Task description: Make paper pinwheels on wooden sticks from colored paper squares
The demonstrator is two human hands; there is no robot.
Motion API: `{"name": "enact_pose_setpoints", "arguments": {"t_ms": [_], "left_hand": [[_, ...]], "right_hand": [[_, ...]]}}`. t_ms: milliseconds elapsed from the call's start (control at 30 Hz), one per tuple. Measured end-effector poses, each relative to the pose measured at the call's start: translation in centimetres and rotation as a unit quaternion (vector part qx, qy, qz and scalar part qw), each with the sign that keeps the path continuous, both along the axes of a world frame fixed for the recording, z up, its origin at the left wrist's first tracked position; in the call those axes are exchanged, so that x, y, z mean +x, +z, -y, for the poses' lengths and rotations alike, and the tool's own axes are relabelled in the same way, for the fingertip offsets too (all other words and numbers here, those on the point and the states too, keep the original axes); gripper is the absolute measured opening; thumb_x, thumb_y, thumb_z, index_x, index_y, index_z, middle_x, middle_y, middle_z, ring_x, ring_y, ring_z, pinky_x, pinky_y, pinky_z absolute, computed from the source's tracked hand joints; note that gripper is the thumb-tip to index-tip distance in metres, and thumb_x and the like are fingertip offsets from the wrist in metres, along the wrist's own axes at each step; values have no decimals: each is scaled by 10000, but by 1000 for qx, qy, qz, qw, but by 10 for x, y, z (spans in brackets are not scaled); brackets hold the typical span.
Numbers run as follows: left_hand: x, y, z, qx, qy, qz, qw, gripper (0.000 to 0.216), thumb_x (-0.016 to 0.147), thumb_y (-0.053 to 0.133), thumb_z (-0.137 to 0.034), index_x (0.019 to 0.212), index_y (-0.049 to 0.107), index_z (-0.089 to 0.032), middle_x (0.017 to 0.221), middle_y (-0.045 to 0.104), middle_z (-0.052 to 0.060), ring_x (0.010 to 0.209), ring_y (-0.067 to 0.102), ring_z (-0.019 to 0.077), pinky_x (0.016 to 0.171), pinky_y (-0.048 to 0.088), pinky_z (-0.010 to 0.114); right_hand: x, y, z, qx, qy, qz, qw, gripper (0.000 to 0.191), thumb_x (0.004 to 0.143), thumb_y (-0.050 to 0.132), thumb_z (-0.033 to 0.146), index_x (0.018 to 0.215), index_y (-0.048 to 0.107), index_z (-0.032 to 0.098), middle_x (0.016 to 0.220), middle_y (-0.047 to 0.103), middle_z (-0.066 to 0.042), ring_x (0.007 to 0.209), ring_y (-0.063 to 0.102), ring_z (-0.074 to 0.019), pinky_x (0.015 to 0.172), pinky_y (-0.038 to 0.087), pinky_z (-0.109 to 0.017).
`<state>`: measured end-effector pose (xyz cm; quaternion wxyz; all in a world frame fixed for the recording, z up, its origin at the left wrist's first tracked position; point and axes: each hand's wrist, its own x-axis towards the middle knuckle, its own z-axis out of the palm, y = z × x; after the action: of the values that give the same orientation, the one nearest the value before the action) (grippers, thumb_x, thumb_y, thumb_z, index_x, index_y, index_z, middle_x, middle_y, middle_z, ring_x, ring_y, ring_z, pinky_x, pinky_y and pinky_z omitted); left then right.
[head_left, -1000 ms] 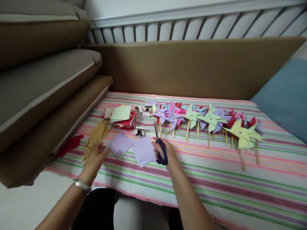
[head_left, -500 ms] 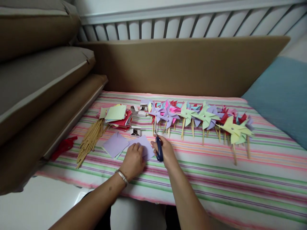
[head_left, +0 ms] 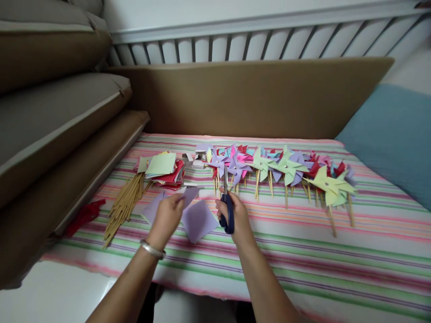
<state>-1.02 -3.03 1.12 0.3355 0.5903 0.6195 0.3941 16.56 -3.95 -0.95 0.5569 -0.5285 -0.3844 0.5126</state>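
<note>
My left hand (head_left: 167, 215) pinches a small piece of purple paper (head_left: 191, 194), raised a little off the cloth. A purple paper square (head_left: 200, 220) lies flat between my two hands. Partly behind my left hand is another purple sheet (head_left: 153, 207) with a pale green edge under it. My right hand (head_left: 238, 216) is wrapped round the dark blue handles of a pair of scissors (head_left: 228, 211). The blades point away from me, toward the finished paper pinwheels (head_left: 237, 167); whether they are parted is hard to make out.
Several pinwheels on sticks run along the back right, ending at a pale yellow one (head_left: 328, 185). Left are a bundle of sticks (head_left: 124, 204), a stack of coloured paper squares (head_left: 161, 164) and a red item (head_left: 85, 217). Brown cushions (head_left: 67, 103) are piled at the left; a striped cloth (head_left: 303, 251) lies beneath.
My left hand has lifted off the purple square and moved left, raising a piece of purple paper. The right hand with the scissors has shifted slightly right and down.
</note>
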Motion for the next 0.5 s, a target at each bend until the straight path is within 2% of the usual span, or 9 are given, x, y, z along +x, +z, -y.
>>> {"name": "enact_pose_setpoints", "arguments": {"t_ms": [67, 133, 167, 267, 367, 500], "left_hand": [[-15, 18, -6, -76, 23, 222, 972, 164, 702, 616, -286, 744, 697, -149, 690, 696, 64, 610, 608, 196, 597, 447, 287], [-25, 28, -10, -132, 25, 361, 923, 172, 636, 689, -267, 750, 693, -137, 694, 702, 49, 591, 605, 167, 595, 457, 266], [-28, 29, -11, -149, 20, 401, 904, 192, 610, 715, -250, 759, 694, -132, 710, 707, 50, 597, 608, 158, 603, 461, 260], [-30, 25, -15, -185, -17, 449, 874, 214, 585, 743, -219, 763, 697, -109, 729, 712, 70, 623, 614, 151, 616, 465, 251], [-27, 19, -17, -204, -61, 455, 865, 199, 603, 737, -219, 754, 701, -94, 712, 706, 80, 626, 609, 148, 613, 459, 244], [-25, 12, -17, -226, -73, 450, 861, 181, 612, 736, -244, 714, 700, -98, 681, 698, 70, 602, 596, 139, 597, 449, 239]], "right_hand": [[-2, -1, 1, 15, -5, -36, 999, 485, 681, 672, 321, 1128, 536, 189, 585, 539, 61, 440, 492, -93, 426, 407, -223], [-5, -5, 2, 27, 4, -80, 996, 510, 668, 696, 299, 1143, 528, 213, 708, 615, 19, 567, 582, -131, 520, 460, -253], [-6, -7, 2, 31, 14, -105, 994, 529, 658, 711, 280, 1149, 523, 225, 784, 641, -3, 660, 619, -156, 583, 478, -272], [-12, -13, 1, 35, 51, -173, 983, 560, 656, 728, 235, 1168, 505, 256, 941, 653, -33, 855, 637, -205, 712, 479, -316], [-20, -14, 1, 40, 48, -193, 979, 500, 689, 712, 239, 1152, 525, 269, 922, 636, -13, 812, 624, -179, 681, 472, -299], [-30, -14, 1, 47, 7, -156, 987, 461, 668, 725, 221, 1099, 566, 263, 845, 616, 20, 723, 588, -130, 610, 443, -238]]}}
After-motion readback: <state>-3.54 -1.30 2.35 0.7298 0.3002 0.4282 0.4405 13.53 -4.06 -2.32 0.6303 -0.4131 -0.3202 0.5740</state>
